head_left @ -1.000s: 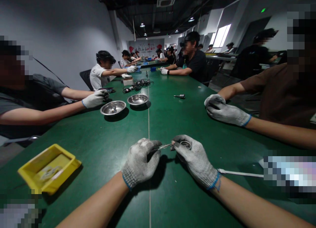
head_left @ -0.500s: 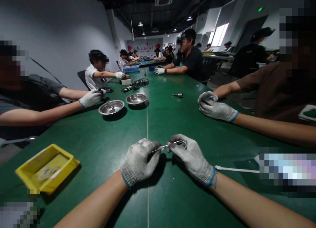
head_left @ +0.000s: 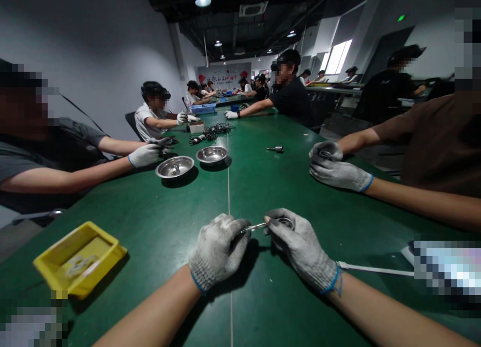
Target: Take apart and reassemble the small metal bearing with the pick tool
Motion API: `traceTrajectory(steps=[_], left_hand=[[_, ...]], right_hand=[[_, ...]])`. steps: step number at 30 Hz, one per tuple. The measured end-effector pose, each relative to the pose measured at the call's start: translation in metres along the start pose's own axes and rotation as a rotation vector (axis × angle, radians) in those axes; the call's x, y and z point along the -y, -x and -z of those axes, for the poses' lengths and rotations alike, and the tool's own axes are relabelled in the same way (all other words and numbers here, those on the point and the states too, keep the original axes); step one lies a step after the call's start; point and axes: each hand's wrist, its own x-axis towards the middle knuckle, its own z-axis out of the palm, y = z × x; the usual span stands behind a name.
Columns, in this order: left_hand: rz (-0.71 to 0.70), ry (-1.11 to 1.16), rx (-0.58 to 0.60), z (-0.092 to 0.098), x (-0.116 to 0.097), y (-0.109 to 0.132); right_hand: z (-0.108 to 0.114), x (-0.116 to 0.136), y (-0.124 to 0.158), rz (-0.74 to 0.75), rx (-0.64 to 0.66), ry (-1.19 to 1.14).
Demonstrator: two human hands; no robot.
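My left hand, in a grey-white knit glove, is closed in a pinch on a slim, shiny metal tool. I cannot make out its exact kind. The tool's tip reaches across to the fingertips of my right hand, which wears a matching glove with a blue cuff. Its fingers are curled around a dark-rimmed metal ring, partly hidden by thumb and palm. Both hands are above the green table, close together.
A yellow bin with pale ring-like pieces stands at left. Beyond are two steel bowls, a dark cable bundle and a small metal fitting. A white cable lies at right. Gloved co-workers sit along both sides.
The view has shifted slightly, so everything appears a little lower and further right. My grip on the tool and ring looks the same. A far co-worker on the right has stretched an arm across the table.
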Motion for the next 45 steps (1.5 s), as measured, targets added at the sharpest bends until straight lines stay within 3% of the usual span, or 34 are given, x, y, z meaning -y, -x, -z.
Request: traceTrajectory(steps=[4,16,45], left_hand=[[0.011,0.002,-0.029,-0.001,-0.001,-0.001],[-0.015,0.012,-0.039,-0.003,-0.001,0.003],[0.035,-0.008,-0.035,0.000,0.000,0.000]], right_hand=[[0.001,-0.004,0.001,-0.028,0.014,-0.056],[0.002,0.005,0.001,0.069,0.051,0.145],[0.002,0.006,0.003,0.107,0.078,0.148]])
